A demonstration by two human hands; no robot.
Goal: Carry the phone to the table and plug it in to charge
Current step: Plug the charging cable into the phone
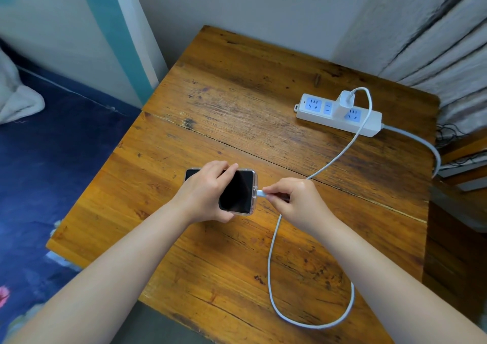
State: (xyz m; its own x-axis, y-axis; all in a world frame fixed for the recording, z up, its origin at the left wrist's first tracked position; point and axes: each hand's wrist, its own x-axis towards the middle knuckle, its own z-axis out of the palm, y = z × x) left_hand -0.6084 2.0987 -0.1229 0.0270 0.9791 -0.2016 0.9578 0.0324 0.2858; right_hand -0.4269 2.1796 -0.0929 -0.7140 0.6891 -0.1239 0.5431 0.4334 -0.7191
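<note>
Head view looks down on a worn wooden worktop (237, 101) pushed into a corner, and everything is best placed from the phone (238, 192) lying dark-screened in a clear case near the worktop's middle. Far to the left of the phone, off the worktop's edge, a bed with a dark blue cover (52, 159) shows, with a pale bundle of bedding (15, 93) at its head. The left hand (208, 193) is clamped over the phone's left half, thumb on the near edge and fingers curled over the far edge, pinning it flat on the wood. Just right of the phone, the connector (261, 193) of a white charging cable (271, 251) sits right at the port on the phone's short end; whether it is fully seated I cannot tell. The right hand (297, 201) pinches that connector between thumb and forefinger, the other fingers folded in. From there the cable drops toward the near edge in a wide loop, then runs up and away to the right of the phone to a white charger (344, 103) plugged into a white power strip (340, 115) near the far right corner. Grey curtains (434, 40) hang beyond the strip.
</note>
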